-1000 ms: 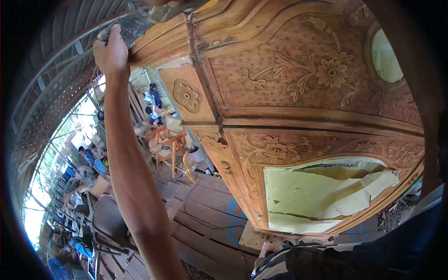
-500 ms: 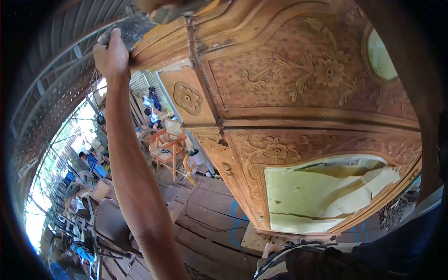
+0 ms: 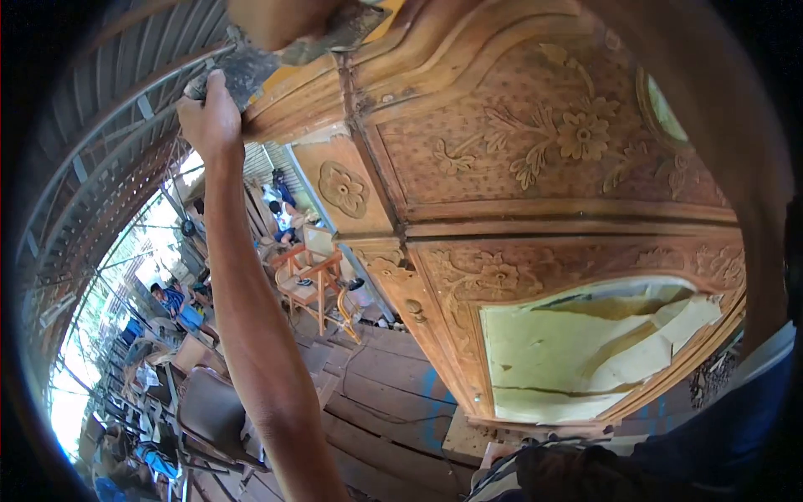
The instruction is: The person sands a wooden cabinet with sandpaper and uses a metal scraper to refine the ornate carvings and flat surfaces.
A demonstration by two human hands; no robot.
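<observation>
A tall carved wooden cabinet (image 3: 535, 219) with raised flowers fills the middle and right. At its upper left corner, my left hand (image 3: 211, 121) is closed, thumb up, on a dark grey, smudged flat piece (image 3: 248, 69) beside the yellow-edged top. Close by at the top edge of the view, my right hand (image 3: 284, 21) is partly cut off, fingers bent down over a grey, rough-looking piece (image 3: 347, 38) on the cabinet top. I cannot tell what that piece is. My right arm (image 3: 719, 109) arches across the right side.
A lower door opening holds torn pale sheeting (image 3: 552, 360). A wooden armchair frame (image 3: 314, 280) stands behind on the plank floor (image 3: 376, 393), where a cord lies. Lower left are a dark chair (image 3: 219, 410) and clutter. Two people (image 3: 174, 303) sit farther back.
My right hand shows lower and more fully over the cabinet top. My left hand stays at the corner, while the whole view has shifted slightly.
</observation>
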